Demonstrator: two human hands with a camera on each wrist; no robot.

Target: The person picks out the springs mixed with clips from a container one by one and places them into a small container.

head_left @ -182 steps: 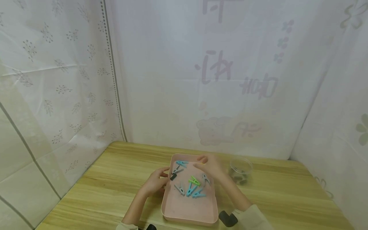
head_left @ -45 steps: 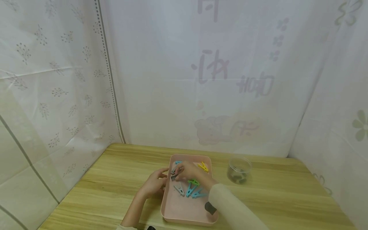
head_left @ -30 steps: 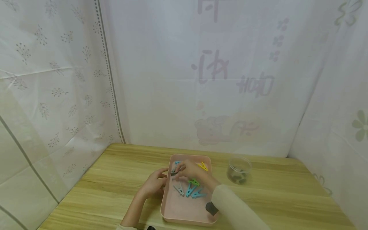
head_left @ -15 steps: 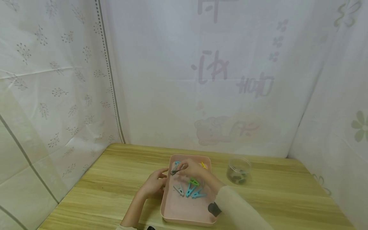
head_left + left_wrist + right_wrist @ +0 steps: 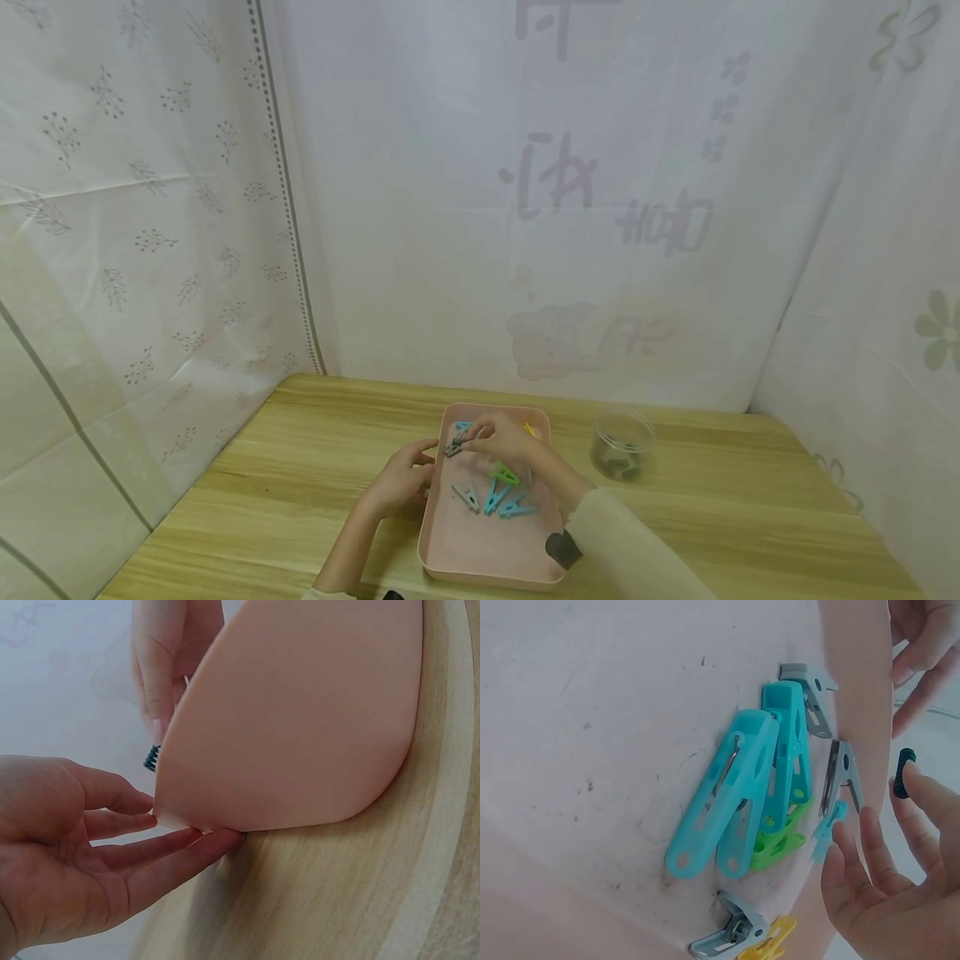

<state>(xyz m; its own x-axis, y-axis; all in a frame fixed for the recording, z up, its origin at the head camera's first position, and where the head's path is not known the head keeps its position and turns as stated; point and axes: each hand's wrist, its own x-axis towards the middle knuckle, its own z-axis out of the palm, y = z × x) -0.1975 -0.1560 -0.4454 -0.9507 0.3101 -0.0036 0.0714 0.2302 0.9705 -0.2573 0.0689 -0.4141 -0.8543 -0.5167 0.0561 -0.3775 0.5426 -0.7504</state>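
Observation:
My right hand (image 5: 504,437) pinches a small black toothed clip (image 5: 904,772) between thumb and fingertip, over the far left part of a pink tray (image 5: 487,554). The clip's teeth (image 5: 151,757) show above the rim in the left wrist view. My left hand (image 5: 405,477) touches the tray's left wall with extended fingers. In the tray lie a grey clothespin (image 5: 454,448) just beneath the right fingertips, a pale grey one (image 5: 467,497), blue ones (image 5: 497,498), a green one (image 5: 504,475) and a yellow one (image 5: 529,429), partly hidden behind the right hand.
A clear round tub (image 5: 622,446) with several dark pieces inside stands right of the tray. Everything rests on a wooden table (image 5: 720,500). Patterned curtains (image 5: 420,250) hang behind and at both sides.
My right hand went from the tray's far right, where the yellow clothespin now lies, to the left side. It has picked up the black clip and shifted slightly right. The left hand stays put.

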